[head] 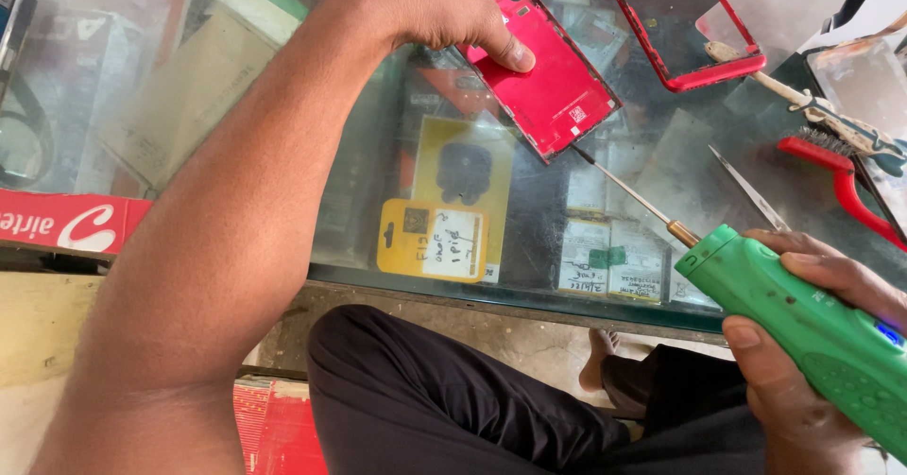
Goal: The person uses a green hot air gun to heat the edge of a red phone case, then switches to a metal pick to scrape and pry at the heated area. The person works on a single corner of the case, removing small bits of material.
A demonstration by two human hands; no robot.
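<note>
Red phone panel, thin, likely stiff yet fragile, lies pinned by the left hand closed over its far-left edge; right hand wraps the green soldering tool.

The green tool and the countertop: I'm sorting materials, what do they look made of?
Green electric screwdriver: looks like matte moulded plastic, with a thin shiny metal shaft and brass-coloured collar. Countertop: glass, since it reflects and packages show through beneath.
</note>
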